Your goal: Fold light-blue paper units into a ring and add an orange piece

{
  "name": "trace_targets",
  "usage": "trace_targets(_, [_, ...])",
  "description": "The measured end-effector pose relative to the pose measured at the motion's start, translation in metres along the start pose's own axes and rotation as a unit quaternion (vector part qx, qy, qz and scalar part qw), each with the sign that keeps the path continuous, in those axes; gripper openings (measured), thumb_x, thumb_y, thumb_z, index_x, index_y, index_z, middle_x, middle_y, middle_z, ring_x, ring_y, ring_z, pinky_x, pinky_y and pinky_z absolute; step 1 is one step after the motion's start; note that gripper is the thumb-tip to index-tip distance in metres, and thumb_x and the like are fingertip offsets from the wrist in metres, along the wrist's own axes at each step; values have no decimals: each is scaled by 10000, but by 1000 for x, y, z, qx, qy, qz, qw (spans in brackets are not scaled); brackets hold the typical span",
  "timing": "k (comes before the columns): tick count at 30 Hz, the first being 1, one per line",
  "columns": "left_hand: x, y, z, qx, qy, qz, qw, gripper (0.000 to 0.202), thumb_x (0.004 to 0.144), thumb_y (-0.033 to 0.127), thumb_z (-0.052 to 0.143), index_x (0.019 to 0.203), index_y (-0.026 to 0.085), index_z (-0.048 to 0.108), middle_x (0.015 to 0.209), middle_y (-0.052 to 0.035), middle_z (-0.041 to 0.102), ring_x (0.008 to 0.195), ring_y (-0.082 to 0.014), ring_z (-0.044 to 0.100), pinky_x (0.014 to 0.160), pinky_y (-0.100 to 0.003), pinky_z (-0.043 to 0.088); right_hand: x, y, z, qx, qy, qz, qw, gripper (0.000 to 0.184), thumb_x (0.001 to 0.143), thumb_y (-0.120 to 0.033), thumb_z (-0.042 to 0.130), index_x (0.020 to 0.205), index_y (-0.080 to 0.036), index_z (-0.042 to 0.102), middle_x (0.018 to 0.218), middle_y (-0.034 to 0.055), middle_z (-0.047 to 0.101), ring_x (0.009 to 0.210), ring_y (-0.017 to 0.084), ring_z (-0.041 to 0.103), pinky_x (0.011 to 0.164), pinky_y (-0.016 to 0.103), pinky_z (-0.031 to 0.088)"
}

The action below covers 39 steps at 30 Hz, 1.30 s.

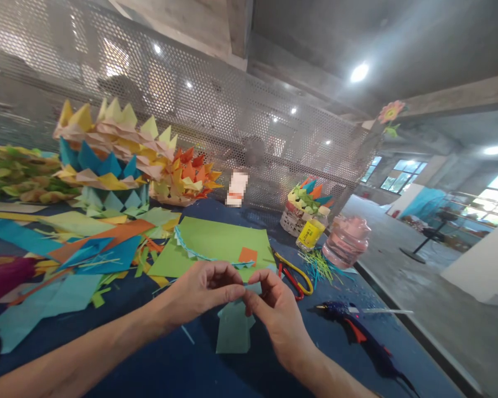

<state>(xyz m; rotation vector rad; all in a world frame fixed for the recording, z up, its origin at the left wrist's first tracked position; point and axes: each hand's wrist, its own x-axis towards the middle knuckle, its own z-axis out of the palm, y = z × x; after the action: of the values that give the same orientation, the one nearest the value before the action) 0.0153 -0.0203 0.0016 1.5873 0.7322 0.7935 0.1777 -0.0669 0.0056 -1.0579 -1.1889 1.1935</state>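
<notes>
Pale teal, looks light, thin and easily creased: notice the paper scrap (254, 288), lower centre of the frame, pinched between left hand (205, 287) and right hand (277, 309); best held lightly by edges.

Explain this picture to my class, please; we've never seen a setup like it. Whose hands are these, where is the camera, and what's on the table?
There is no machine here: a person works with two bare hands, the left hand and the right hand. The single picture comes from a camera worn on the head, looking forward and down. On the dark blue tabletop lie a flat lime-green paper sheet, scissors with red and yellow handles and a dark blue glue gun with an orange-red trigger. Rings of pointed, folded, colourful paper stand at the back left. Both hands meet in a pinch near pale blue-green paper pieces; whatever they pinch is too hidden to name.
</notes>
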Motion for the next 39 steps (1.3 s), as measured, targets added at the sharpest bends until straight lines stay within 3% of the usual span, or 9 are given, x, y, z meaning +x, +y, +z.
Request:
trace_targets(7, [2,-8,4,-62,-6,-36,997,216,691,341,705,748,164,596,655,21,637,632,-114,581,627,-226,436,3,5,-6,-47,-13,-18,999,216,704,-300,724,813,-201,565,696,-41,540,622,106,502,565,216,396])
trace_targets(12, [4,-8,3,-85,1,-35,996,251,710,385,682,738,154,588,657,2,650,597,-114,579,600,-238,440,3,4,-10,-120,-9,-63,991,182,755,-312,668,835,-189,561,712,-37,511,605,99,454,553,214,371])
trace_targets(20, [1,0,3,-141,16,-57,988,294,701,429,703,743,156,603,646,6,626,612,-112,576,609,-229,424,3,8,-16,-222,10,-143,964,156,803,-267,618,935,-209,558,816,4,560,694,136,506,630,247,431])
trace_targets(26, [-2,1,3,-210,-11,-82,974,270,741,432,672,808,173,637,779,-2,643,735,-131,618,648,-225,434,2,10,-17,-265,-8,-192,945,125,834,-246,585,951,-223,547,824,11,574,695,142,535,621,253,454])
trace_targets(32, [-3,2,4,-217,0,-90,972,195,708,346,700,713,168,620,731,4,632,734,-134,609,685,-229,441,2,11,-18,-305,-31,-209,929,163,822,-190,596,971,-233,547,809,3,581,651,133,538,610,253,456])
trace_targets(39, [-1,0,3,-202,33,-79,976,217,718,357,661,654,162,588,697,-17,622,651,-137,563,633,-250,435,1,5,-17,-345,-8,-292,892,147,794,-177,642,917,-251,610,906,40,566,728,164,524,606,275,441])
